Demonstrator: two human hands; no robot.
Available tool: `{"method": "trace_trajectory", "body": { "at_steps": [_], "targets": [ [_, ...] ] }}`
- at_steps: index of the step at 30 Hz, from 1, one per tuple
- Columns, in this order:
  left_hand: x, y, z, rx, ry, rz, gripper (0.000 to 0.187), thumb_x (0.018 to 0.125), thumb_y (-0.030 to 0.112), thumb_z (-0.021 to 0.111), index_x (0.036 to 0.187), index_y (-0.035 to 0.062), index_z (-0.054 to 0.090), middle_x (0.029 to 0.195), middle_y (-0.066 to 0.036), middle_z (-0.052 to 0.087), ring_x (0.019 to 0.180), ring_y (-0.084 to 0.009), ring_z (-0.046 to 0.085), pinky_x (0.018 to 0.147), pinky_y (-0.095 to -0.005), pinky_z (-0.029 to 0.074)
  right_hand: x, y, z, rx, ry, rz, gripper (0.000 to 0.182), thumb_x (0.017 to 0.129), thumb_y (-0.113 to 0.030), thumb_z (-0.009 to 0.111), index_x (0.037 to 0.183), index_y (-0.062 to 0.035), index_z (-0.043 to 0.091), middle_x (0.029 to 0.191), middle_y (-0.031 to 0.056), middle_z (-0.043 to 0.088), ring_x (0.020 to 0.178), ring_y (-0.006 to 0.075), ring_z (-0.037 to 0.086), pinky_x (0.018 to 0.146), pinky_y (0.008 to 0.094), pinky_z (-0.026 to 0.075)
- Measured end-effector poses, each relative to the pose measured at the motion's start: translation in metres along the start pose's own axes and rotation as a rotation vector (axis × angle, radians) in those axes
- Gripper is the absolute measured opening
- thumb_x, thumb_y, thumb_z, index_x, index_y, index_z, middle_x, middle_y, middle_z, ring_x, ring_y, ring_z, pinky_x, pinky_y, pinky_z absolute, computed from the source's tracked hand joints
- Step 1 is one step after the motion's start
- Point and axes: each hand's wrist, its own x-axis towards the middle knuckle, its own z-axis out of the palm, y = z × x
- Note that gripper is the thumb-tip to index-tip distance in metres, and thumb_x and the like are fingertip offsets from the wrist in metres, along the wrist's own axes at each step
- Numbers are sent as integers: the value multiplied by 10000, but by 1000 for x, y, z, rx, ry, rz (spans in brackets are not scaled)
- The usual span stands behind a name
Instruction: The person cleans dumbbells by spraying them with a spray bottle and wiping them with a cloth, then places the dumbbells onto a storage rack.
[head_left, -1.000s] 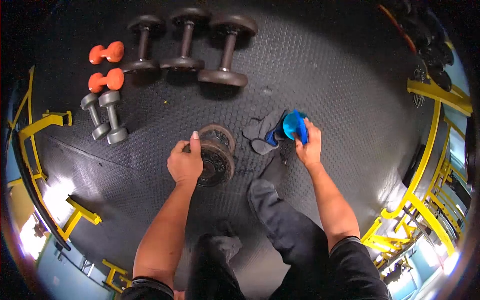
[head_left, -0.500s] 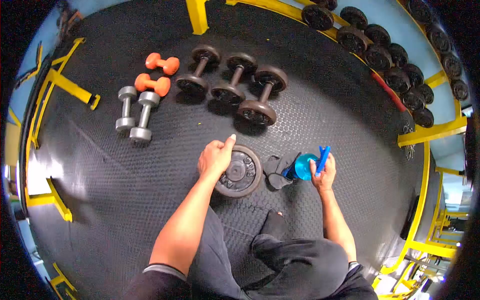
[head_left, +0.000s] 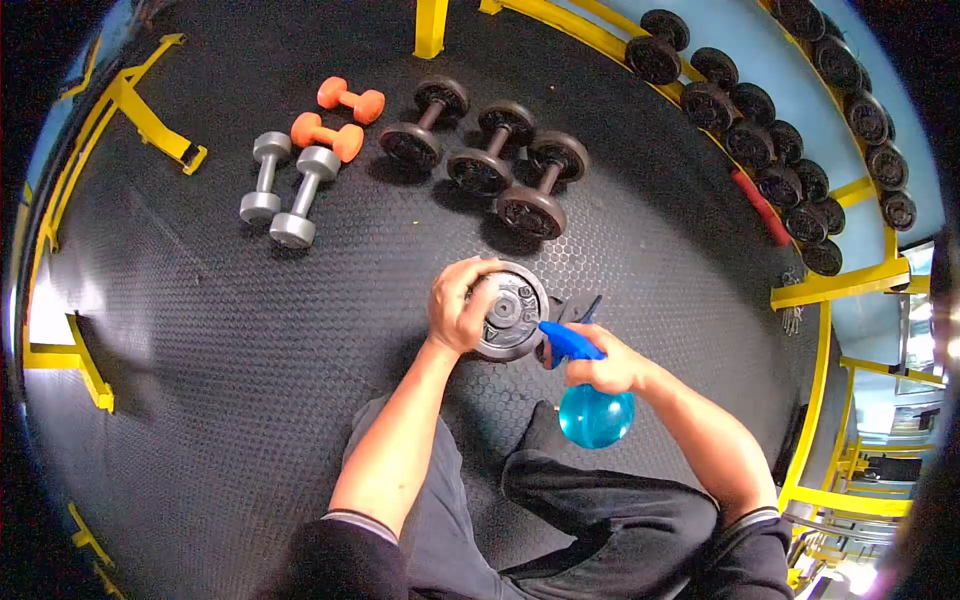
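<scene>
A round dark weight plate point(head_left: 518, 312) with raised lettering faces up in front of my crossed legs. My left hand point(head_left: 462, 305) grips its left rim, fingers curled over the face. My right hand point(head_left: 600, 362) is wrapped round the neck of a spray bottle point(head_left: 597, 415) with a blue head and blue liquid. The nozzle points left, at the plate's right side. Behind the bottle's head, a dark grey item point(head_left: 572, 312) lies partly hidden on the floor.
Two orange dumbbells point(head_left: 328, 137), two grey dumbbells point(head_left: 305, 197) and three dark dumbbells point(head_left: 532, 187) lie on the black textured floor point(head_left: 250, 350) ahead. A yellow rack point(head_left: 845, 285) with several dark dumbbells stands at the right. Yellow frame legs point(head_left: 150, 125) are at the left.
The bottle has moved left and nearer to me, and its nozzle now faces the plate. My left hand has curled further over the plate's face. The camera view has shifted.
</scene>
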Motion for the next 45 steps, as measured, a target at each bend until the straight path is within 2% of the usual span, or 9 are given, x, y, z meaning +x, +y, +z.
{"method": "trace_trajectory", "body": {
  "at_steps": [4,10,13,17,21,26,29,32,45],
  "targets": [
    [-7,9,-7,57,-192,18,392,820,289,536,1053,-5,649,1097,-176,646,1089,-308,583,1083,-441,300,2,-16,3,-10,48,336,311,650,-173,637,929,-44,591,765,26,593,694,139,556,656,297,466],
    [-8,2,-4,101,-199,71,436,844,345,525,1079,-1,647,1125,-169,640,1116,-293,575,1077,-438,308,13,-13,-1,-291,143,246,386,623,-202,619,962,-19,589,808,76,620,744,199,588,697,342,480],
    [-8,3,-5,145,-218,49,457,848,379,519,1105,24,648,1152,-169,629,1152,-314,545,1077,-444,303,23,-12,15,-399,46,-51,446,635,-246,619,997,10,570,829,183,628,788,332,618,730,419,480],
    [-12,12,-5,266,-260,-34,479,829,435,538,1148,93,645,1250,-135,582,1247,-344,455,1076,-466,263,20,-21,20,-545,-168,133,472,660,-266,640,1028,12,537,888,207,612,822,347,612,727,434,476],
    [-5,27,0,419,-325,-11,520,804,481,563,1191,139,622,1315,-108,537,1290,-335,406,1081,-521,196,2,6,-10,-450,-113,-2,478,673,-252,638,1054,5,508,935,210,605,839,351,607,735,438,473],
    [-2,33,14,508,-366,-27,535,783,491,594,1179,134,624,1327,-110,526,1287,-317,415,1078,-509,223,-14,88,-40,-553,405,146,617,696,-155,685,1228,-13,408,1053,253,568,998,405,573,860,432,462],
    [-1,34,15,511,-388,-30,533,772,489,608,1177,143,627,1319,-114,531,1282,-312,421,1076,-497,235,-10,137,-56,-793,739,-30,739,736,-260,719,1321,-9,344,1210,273,505,1099,433,529,920,447,450],
    [0,38,16,572,-397,9,530,747,470,641,1170,152,632,1311,-113,535,1277,-304,427,1077,-489,242,1,144,-71,-709,888,78,752,742,-292,724,1320,0,342,1216,272,502,1109,429,522,916,452,449],
    [3,39,15,585,-387,-66,575,699,429,683,1192,143,612,1307,-91,539,1272,-286,429,1071,-490,254,97,173,-83,-592,1038,-74,788,741,-331,760,1276,66,339,1215,286,461,1118,437,481,929,458,415]
  ]
}}
